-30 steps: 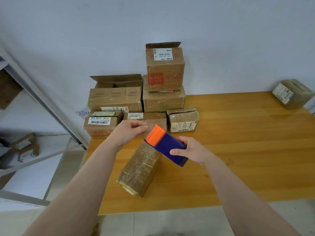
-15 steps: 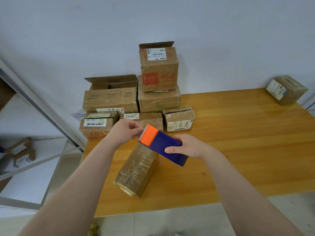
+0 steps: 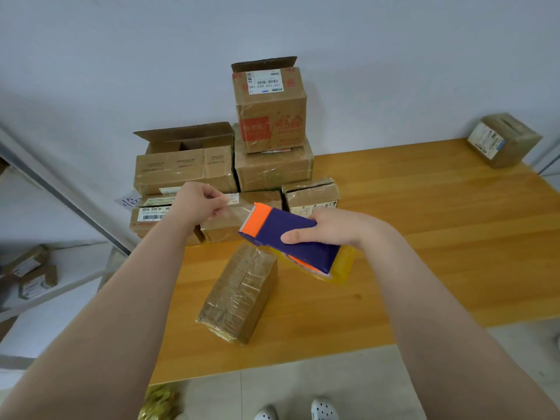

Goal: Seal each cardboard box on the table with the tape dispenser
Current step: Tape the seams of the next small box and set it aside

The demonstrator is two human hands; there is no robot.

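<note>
My right hand (image 3: 330,228) grips a purple tape dispenser (image 3: 291,237) with an orange head, held in the air above the table. A roll of clear yellowish tape (image 3: 339,268) shows under its rear end. My left hand (image 3: 200,203) pinches the free end of the clear tape (image 3: 235,212), drawn out to the left of the orange head. Below both hands a long tape-wrapped cardboard box (image 3: 242,294) lies on the wooden table (image 3: 424,237), its near end close to the front edge.
A stack of cardboard boxes (image 3: 272,165) stands at the table's back left; the top box (image 3: 269,107) and the left box (image 3: 185,165) have raised flaps. A single box (image 3: 503,140) sits at the far right corner. A metal shelf (image 3: 36,274) with small boxes is left.
My left hand has pulled away to the left of the dispenser head, drawing out a short stretch of tape. The right hand has kept hold of the dispenser.
</note>
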